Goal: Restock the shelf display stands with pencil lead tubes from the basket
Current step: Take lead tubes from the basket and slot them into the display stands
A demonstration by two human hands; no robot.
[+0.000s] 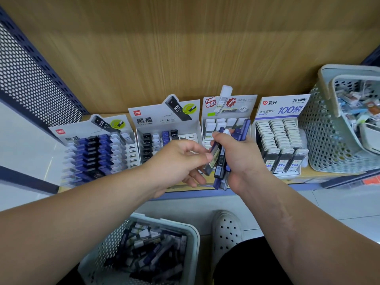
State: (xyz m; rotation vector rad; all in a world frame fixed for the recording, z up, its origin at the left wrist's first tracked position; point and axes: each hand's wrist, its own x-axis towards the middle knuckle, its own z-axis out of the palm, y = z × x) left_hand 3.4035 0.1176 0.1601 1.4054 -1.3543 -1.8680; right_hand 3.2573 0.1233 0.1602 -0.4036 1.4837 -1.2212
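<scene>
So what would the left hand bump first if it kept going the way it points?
The bunch of lead tubes the right hand holds. The left hand points straight at them; its fingers seem to pinch one.

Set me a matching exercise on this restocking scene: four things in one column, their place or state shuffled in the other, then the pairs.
1. left hand
2. right hand
3. basket of lead tubes
4. 2B display stand

A. grips a bundle of tubes
B. stands on the shelf, rows full
C. sits on the floor beside a white shoe
D. pinches one tube of the bundle

Pairs: 1-D, 2-A, 3-C, 4-B.
</scene>
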